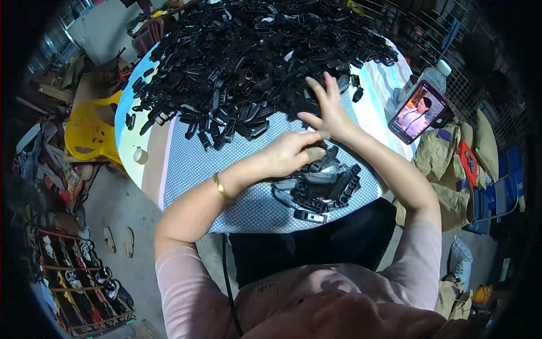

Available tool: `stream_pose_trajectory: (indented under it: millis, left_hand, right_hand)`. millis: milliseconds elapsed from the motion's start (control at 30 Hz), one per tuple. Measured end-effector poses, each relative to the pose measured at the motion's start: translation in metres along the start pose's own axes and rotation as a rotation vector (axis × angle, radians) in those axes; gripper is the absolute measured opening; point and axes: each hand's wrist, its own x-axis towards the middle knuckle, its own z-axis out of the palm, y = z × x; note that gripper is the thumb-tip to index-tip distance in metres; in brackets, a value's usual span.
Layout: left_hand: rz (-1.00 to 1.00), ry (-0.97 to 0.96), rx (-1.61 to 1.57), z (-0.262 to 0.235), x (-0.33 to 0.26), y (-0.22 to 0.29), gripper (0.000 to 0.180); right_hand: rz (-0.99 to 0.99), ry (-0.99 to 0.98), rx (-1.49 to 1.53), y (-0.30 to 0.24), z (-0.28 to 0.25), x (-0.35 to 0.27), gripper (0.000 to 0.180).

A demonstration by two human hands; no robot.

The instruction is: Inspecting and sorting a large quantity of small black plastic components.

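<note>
A big heap of small black plastic parts (254, 62) covers the far half of a round table (186, 169) with a blue dotted cloth. My right hand (326, 106) reaches to the near edge of the heap, fingers spread over the parts. My left hand (293, 151) rests lower, fingers curled on a black part at the top of a small pile of black plastic parts (322, 189) near the table's front edge. A gold bracelet (219, 185) sits on my left wrist.
A phone (418, 112) with a lit screen leans at the table's right side beside a clear plastic bottle (432, 76). A small white roll (140, 155) lies at the left rim. A yellow plastic chair (90, 133) stands left; bags and clutter crowd the right floor.
</note>
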Motion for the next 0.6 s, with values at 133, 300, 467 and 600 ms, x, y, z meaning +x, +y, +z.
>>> stream_pose_trajectory:
  millis: [133, 300, 467, 600]
  left_hand:
    - [0.030, 0.008, -0.074, 0.004, 0.001, -0.009, 0.041]
    - [-0.146, 0.111, 0.134, -0.021, -0.001, 0.004, 0.026]
    - [0.156, 0.392, 0.501, -0.023, 0.003, -0.030, 0.018]
    - [0.233, 0.365, 0.574, -0.016, 0.022, -0.033, 0.029]
  right_hand:
    - [-0.030, 0.013, -0.069, -0.009, 0.023, 0.023, 0.075]
    - [0.011, 0.006, -0.127, -0.029, 0.019, 0.037, 0.074]
    - [0.056, -0.185, -0.199, -0.028, -0.028, 0.060, 0.039]
    - [-0.344, 0.144, -0.205, -0.013, -0.008, 0.082, 0.023]
